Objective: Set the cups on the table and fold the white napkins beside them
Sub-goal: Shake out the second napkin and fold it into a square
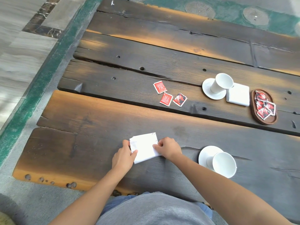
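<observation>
We note a plank table that fills most of the frame. Low centre lies the near napkin, white, flat on the wood and partly folded. The left hand pinches its left edge, thumb on top and fingers curled at the side. The right hand pinches the right edge with curled fingers. Lower right of the hands, apart from the napkin, the near cup stands upright on the near saucer. At right of centre the far cup stands on the far saucer. The far napkin, folded square, lies just beside it on the right, and we cannot tell whether it touches the saucer. Further right an oval wooden tray holds red tray packets. At centre frame three loose packets lie close together on the table, well apart from both cups.
</observation>
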Demonstrator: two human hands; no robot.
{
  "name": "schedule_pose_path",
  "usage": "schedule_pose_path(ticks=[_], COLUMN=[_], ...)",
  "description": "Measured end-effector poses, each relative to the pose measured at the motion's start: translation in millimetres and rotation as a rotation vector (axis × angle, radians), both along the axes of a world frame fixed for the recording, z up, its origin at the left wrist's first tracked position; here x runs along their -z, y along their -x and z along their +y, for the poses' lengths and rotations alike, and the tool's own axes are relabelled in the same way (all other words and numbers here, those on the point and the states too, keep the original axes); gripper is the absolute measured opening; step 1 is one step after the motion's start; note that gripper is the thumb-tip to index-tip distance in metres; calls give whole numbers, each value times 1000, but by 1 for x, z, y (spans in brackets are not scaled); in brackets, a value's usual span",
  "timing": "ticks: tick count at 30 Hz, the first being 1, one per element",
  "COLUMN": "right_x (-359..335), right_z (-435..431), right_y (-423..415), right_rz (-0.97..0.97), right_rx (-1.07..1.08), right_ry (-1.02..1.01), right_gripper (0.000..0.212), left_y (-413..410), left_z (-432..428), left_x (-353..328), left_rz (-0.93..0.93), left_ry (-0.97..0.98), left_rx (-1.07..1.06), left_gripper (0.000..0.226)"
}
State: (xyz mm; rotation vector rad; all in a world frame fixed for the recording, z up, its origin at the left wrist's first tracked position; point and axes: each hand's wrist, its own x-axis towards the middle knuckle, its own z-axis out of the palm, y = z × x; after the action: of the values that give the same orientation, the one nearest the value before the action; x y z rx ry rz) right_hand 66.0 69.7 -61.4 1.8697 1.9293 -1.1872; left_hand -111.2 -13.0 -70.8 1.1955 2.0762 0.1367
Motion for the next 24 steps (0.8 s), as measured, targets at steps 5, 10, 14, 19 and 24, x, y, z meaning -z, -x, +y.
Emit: schedule_pose_path(ticks=[5, 10, 14, 19, 24], right_x=[-2, -16, -17, 2, 10], right_z=[0, 0, -7, -10, -11], right_y=[-6, -34, -28, -19, -29], right_rz=[95, 133, 139, -10, -141], right_rx=[36, -187, -724, -908, -944], right_ry=[44, -295, -623, -384, -338], right_gripper=[36, 20, 49, 66, 67], left_y=[0, 15, 2, -5, 9], left_z=[1, -10, -11, -5, -6], left_x=[-3, -17, -25, -4, 24], left_rz=[-19, 135, 327, 370, 365], left_ry=[91, -308, -569, -300, -140], left_rx=[3, 62, 513, 691, 714], left_gripper=[40, 44, 50, 73, 76])
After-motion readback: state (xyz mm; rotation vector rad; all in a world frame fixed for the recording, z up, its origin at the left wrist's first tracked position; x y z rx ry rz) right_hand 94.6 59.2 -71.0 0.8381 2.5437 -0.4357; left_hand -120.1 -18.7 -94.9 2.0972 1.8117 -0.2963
